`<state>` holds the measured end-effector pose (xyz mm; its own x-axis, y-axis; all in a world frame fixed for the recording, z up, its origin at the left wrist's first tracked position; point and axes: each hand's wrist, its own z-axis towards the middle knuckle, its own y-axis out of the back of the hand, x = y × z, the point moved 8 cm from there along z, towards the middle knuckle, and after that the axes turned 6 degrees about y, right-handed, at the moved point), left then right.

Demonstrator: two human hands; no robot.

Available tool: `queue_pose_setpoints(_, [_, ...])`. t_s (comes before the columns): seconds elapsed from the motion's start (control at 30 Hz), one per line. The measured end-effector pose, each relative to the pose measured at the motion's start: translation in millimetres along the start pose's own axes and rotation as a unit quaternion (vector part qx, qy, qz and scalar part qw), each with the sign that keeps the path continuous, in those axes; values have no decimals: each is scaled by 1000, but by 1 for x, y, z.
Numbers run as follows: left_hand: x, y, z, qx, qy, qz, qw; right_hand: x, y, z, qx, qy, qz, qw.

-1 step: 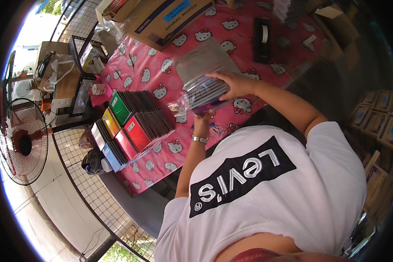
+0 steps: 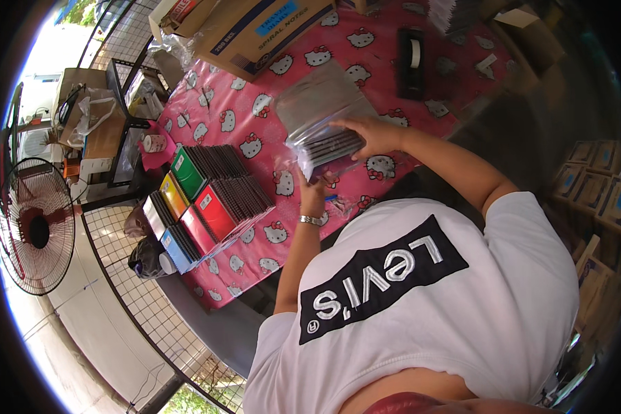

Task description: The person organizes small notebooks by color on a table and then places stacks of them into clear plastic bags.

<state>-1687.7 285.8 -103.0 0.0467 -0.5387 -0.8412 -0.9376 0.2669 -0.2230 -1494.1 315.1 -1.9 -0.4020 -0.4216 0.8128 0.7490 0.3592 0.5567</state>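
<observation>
Head camera view, looking down at a person in a white T-shirt who works at a bench covered in pink cloth printed with white cartoon cat faces. Near the middle of the bench, just beyond the person's body, both hands hold a bundle of notebooks in clear, glossy plastic. Left hand grips the bundle's near end from below, its fingers partly hidden by it; a silver-coloured watch circles that wrist. Right hand is set more widely, fingers and thumb spread around the bundle's right end. Dark notebook edges show as parallel lines through the plastic.

Just beyond the bundle, a flat greyish sheet of plastic lies on the cloth; whether it is one layer or several is hard to tell. Farther off and to the right sits a long black tape dispenser with a pale roll. At the far edge stands a large brown cardboard box.

To the left, neat stacks of spiral notebooks stand side by side, their covers green, yellow, red, white and blue. Past them is a small patterned cup. Left of the bench, a round fan stands before a wire grid. At far right, brown cartons are piled in shadow.
</observation>
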Motion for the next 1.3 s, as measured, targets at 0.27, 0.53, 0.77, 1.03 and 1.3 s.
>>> queue_pose_setpoints(0.27, [-62, -35, 2, 22, -69, 90, 993, 6, 0, -8, -125, -64, -134, 981])
queue_pose_setpoints(0.53, [-123, -5, -9, -45, -132, 49, 989, 2, 77, -21, -177, -181, 58, 966])
queue_pose_setpoints(0.77, [-24, -12, 27, 155, 53, -135, 977, -40, -12, 5, 64, -78, 83, 991])
queue_pose_setpoints(1.03, [-29, -24, 45, 128, 66, -33, 989, -58, -24, 19, 79, -122, 139, 980])
queue_pose_setpoints(1.3, [-93, -42, 32, -126, -240, 441, 856, -40, -8, 24, -50, -36, 71, 996])
